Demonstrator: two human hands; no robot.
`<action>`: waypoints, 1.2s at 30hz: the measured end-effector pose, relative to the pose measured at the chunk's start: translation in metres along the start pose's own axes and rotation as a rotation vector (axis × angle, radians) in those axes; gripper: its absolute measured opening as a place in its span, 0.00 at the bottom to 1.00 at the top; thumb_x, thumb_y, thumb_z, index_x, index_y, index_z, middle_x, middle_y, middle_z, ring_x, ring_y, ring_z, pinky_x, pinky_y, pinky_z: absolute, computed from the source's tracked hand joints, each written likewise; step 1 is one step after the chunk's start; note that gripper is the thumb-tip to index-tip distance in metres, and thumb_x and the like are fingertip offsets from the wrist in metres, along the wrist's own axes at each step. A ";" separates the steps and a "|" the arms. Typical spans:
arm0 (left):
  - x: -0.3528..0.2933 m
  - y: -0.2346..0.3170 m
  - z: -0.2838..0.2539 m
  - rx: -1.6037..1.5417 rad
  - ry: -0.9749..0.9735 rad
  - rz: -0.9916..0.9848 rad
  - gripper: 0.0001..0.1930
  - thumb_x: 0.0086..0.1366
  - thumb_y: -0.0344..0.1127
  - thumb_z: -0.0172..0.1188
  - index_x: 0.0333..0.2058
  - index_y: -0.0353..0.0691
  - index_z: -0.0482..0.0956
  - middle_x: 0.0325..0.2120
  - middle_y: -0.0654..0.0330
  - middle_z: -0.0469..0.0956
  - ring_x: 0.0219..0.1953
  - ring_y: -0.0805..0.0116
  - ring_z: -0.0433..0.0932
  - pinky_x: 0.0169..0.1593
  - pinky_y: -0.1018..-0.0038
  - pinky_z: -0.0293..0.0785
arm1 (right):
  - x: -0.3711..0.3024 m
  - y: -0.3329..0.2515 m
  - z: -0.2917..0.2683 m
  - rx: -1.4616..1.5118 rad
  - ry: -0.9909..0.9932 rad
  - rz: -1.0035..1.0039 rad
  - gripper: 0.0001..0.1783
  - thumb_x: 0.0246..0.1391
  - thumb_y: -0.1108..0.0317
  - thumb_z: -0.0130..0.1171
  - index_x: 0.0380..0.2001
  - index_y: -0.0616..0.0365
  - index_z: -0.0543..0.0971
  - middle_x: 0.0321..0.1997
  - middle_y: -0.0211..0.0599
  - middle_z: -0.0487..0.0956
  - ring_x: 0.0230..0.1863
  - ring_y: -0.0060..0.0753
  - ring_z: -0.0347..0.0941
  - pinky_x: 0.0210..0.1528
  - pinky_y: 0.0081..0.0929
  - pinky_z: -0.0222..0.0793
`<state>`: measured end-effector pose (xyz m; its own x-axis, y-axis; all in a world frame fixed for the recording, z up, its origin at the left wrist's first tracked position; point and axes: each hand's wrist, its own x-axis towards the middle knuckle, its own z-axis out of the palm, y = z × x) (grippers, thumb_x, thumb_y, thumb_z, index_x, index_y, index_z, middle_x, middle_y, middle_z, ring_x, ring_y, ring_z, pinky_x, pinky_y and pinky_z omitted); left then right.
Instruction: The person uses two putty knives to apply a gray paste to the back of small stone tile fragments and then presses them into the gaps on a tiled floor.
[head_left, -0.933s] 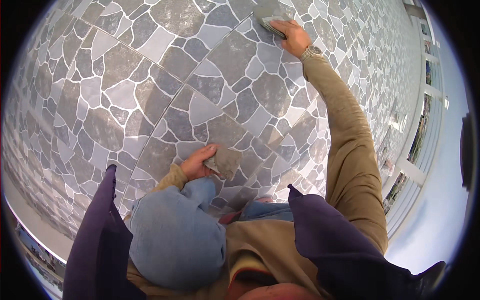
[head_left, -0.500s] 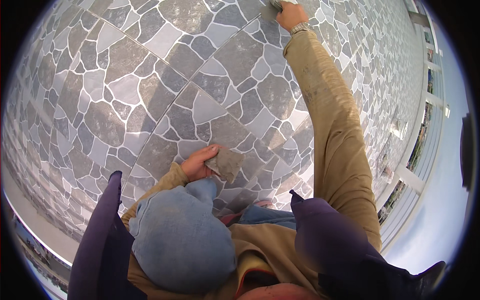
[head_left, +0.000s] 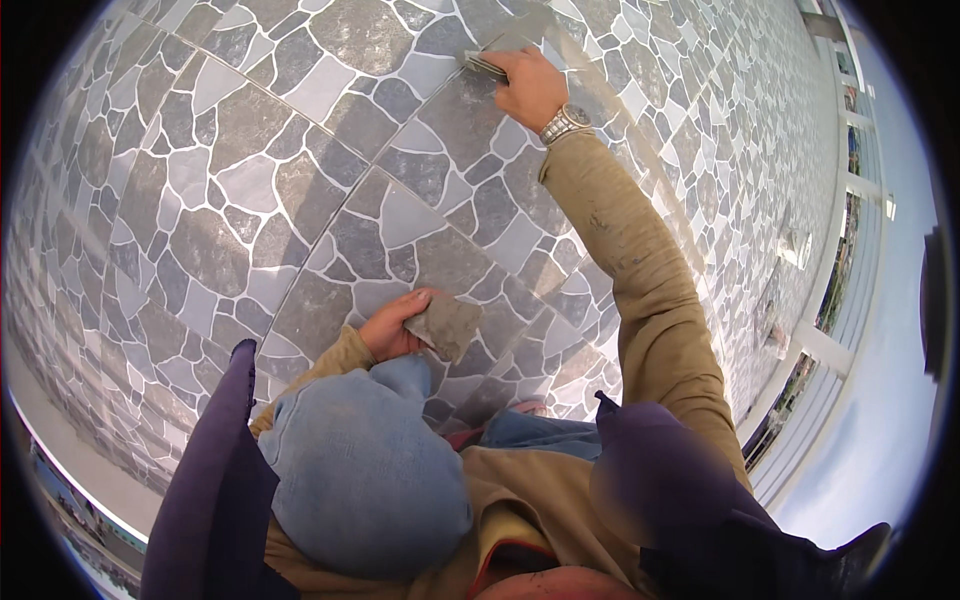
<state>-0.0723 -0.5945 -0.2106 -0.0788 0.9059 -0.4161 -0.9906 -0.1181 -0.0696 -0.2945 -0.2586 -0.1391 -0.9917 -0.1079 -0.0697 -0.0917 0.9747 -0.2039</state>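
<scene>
My left hand (head_left: 393, 326) is closed on a flat, grey piece caked with what looks like grout (head_left: 447, 326), held low near my raised knee. Its thumb lies over the near edge of that piece. Far ahead, my right hand (head_left: 530, 88) grips a thin flat scraper (head_left: 484, 64), pressed close to a joint in the stone-patterned tile floor (head_left: 240, 240). My fingers hide much of the scraper. A dull grey smear (head_left: 535, 32) lies on the tiles just beyond that hand.
My denim-covered knee (head_left: 365, 475) rises at lower left, beside the left forearm. Dark purple cloth flaps (head_left: 205, 475) hang at both sides of the view. A white railing (head_left: 825, 350) runs along the right edge.
My right hand has drawn the scraper back toward me and to the left across the tiles. My left hand and the grey piece have stayed nearly in place.
</scene>
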 end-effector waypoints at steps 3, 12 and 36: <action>0.000 0.003 0.006 -0.011 -0.006 -0.005 0.21 0.77 0.44 0.46 0.60 0.37 0.69 0.56 0.54 0.74 0.58 0.60 0.76 0.63 0.61 0.71 | 0.016 0.069 0.009 -0.002 0.164 -0.123 0.35 0.43 0.77 0.57 0.59 0.46 0.77 0.61 0.34 0.78 0.61 0.46 0.71 0.63 0.37 0.71; -0.003 0.001 -0.003 -0.018 0.000 -0.013 0.20 0.77 0.43 0.47 0.60 0.38 0.69 0.56 0.54 0.74 0.59 0.59 0.75 0.63 0.58 0.71 | -0.037 0.052 -0.012 -0.219 -0.238 -0.031 0.31 0.47 0.74 0.61 0.59 0.49 0.77 0.63 0.36 0.76 0.62 0.45 0.71 0.60 0.40 0.73; 0.005 -0.002 0.001 0.005 -0.017 -0.019 0.21 0.78 0.45 0.44 0.62 0.38 0.67 0.58 0.53 0.73 0.59 0.59 0.75 0.61 0.59 0.73 | -0.011 -0.056 0.031 -0.122 0.011 0.107 0.18 0.46 0.63 0.64 0.43 0.53 0.84 0.46 0.39 0.82 0.54 0.47 0.75 0.53 0.43 0.77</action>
<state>-0.0706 -0.5890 -0.2118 -0.0621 0.9147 -0.3992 -0.9924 -0.0991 -0.0728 -0.2754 -0.3182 -0.1571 -0.9973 -0.0011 -0.0741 0.0045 0.9971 -0.0755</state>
